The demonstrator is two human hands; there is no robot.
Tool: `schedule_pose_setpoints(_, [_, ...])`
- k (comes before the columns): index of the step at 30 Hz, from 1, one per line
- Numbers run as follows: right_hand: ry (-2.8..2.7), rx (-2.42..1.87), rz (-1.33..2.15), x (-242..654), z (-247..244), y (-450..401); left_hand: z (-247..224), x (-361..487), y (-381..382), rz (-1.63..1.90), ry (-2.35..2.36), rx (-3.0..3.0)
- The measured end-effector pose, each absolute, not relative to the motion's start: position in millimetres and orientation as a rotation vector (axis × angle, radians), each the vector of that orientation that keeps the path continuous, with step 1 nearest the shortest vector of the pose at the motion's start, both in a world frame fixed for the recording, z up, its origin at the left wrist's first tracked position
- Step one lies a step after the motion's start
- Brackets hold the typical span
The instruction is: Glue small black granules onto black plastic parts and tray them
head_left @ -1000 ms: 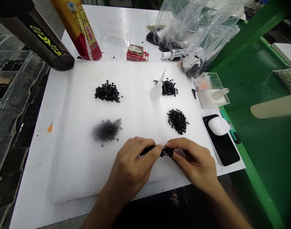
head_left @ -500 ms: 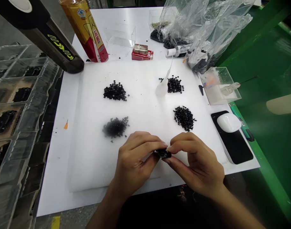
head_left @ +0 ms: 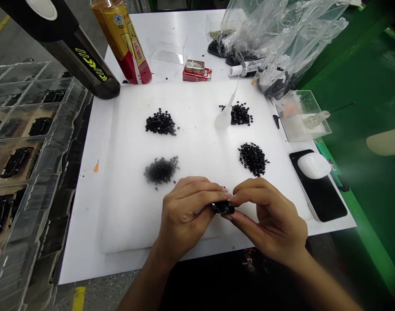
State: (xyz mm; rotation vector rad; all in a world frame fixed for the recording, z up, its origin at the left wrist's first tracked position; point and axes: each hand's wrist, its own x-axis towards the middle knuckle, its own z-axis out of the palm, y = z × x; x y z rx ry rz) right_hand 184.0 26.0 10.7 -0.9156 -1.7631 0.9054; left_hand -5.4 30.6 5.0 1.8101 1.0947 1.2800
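Left hand [head_left: 187, 216] and right hand [head_left: 269, 220] pinch a small black part [head_left: 222, 208] at lower centre; four black piles [head_left: 160, 122] lie untouched on the foam sheet [head_left: 197, 147].

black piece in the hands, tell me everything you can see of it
The small black piece is an oblong, slightly glossy lump that looks like plastic; its finer details are too small and hidden to make out. It lies roughly level, pinched between the fingertips of the left hand and the right hand, which cover its ends. It is over the near part of the white foam sheet, though whether it touches the foam cannot be told.
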Motion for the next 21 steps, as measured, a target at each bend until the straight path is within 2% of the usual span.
schedule_pose_setpoints(21, [-1.862,-0.823,0.776,189.4,11.1,29.8,1.1,-4.7,32.3,1.289,1.045,1.823])
